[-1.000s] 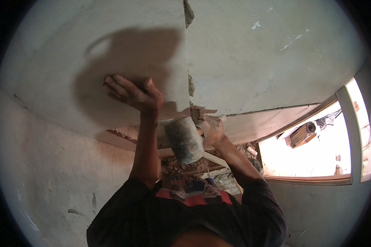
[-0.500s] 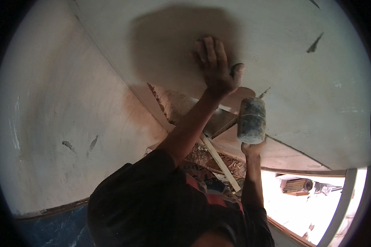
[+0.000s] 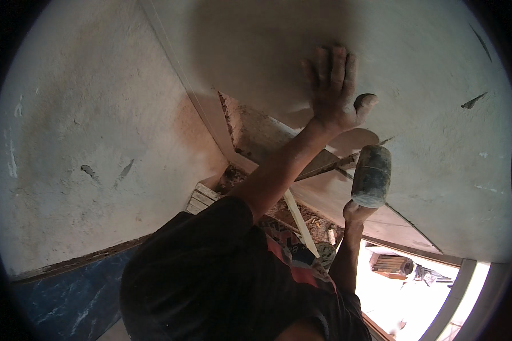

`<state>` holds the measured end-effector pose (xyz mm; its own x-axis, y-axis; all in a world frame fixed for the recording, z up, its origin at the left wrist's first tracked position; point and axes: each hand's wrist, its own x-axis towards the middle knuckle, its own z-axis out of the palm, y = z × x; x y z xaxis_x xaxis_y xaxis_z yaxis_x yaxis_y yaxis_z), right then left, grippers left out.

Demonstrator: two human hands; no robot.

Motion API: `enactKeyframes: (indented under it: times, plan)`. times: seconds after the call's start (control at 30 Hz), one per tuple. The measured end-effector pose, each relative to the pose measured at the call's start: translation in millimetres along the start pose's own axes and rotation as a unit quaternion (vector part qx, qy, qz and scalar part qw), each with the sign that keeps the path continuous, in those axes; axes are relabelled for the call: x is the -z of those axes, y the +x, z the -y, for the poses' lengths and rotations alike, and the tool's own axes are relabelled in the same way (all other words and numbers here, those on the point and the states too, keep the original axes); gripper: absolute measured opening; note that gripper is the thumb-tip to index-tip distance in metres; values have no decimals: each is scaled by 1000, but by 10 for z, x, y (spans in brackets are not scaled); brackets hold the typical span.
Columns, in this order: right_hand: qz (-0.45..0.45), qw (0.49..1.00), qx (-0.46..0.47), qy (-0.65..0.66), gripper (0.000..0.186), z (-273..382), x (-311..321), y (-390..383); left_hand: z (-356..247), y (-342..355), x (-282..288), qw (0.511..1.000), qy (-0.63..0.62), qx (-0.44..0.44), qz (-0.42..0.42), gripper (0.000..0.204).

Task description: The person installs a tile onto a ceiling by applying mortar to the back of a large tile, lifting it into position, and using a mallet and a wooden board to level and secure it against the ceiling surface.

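Observation:
My left hand (image 3: 333, 94) lies on the pale panel (image 3: 421, 74) in front of me, its fingers stretched and the thumb held out to the right. Below and right of it, my right hand (image 3: 357, 212) grips a mallet, its handle mostly hidden. The dark, worn cylindrical mallet head (image 3: 372, 176) is near the panel, below the thumb; I cannot tell whether they touch. Under my left forearm, a gap with a ragged edge (image 3: 228, 119) opens between the panel and the left wall. A pale wooden strip (image 3: 300, 221) slants down beside my body.
A plastered wall (image 3: 91, 131) stands at the left, above a blue marbled surface (image 3: 77, 292). Debris (image 3: 318, 221) covers the ground below. Lower right, a bright doorway has a pale frame (image 3: 461, 295), with a brown slatted object (image 3: 389, 265) beyond it.
In the picture, my left hand and the mallet have shifted right, the mallet slightly lower. The whole view has also turned a little. My grip on the mallet is unchanged.

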<state>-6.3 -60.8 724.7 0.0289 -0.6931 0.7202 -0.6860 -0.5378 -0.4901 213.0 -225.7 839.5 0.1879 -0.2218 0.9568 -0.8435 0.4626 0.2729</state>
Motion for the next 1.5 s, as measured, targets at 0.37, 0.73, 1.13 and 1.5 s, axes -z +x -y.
enactKeyframes:
  times: [0.37, 0.73, 1.13, 1.5]
  plan:
    - [-34, 996, 70, -33, 36, -63, 44, 280, 0, 0, -27, 999, 36, -12, -29, 85]
    - [-55, 991, 116, -34, 43, 239, 239, 719, -4, 4, -4, 999, -28, 10, -38, 89]
    - [1, 992, 37, -120, 46, 953, 429, 1771, 133, -46, -51, 999, 43, -18, -15, 89]
    - [-53, 978, 169, -110, 53, 1141, 604, 1949, 4, 72, 54, 998, 58, -12, -13, 91]
